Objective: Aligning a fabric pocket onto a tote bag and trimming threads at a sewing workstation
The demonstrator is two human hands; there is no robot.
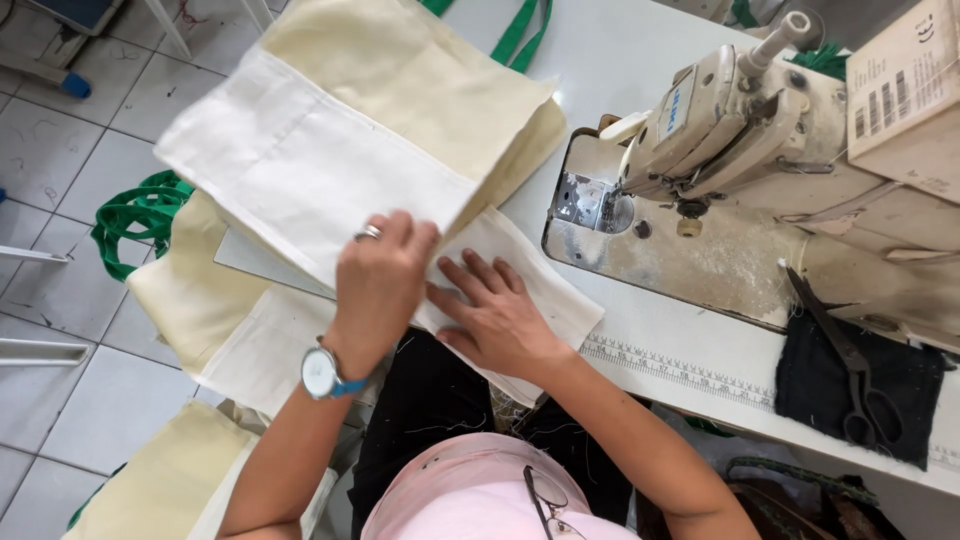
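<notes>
My left hand [378, 280], with a ring and a wristwatch, grips the near edge of a cream and white cloth bag piece [350, 130] and holds it lifted over the table's left end. My right hand [492, 312] lies flat, fingers spread, on a white cloth piece [545, 290] underneath, pressing it onto the table. More cream cloth pieces [190, 290] hang off the table edge below my left hand.
A worn cream sewing machine [740, 120] stands on the white table [690, 340] to the right. Scissors [850, 370] rest on a black cloth [900, 385]. Green straps [135, 215] lie over the tiled floor at left; a cardboard box [905, 90] sits at top right.
</notes>
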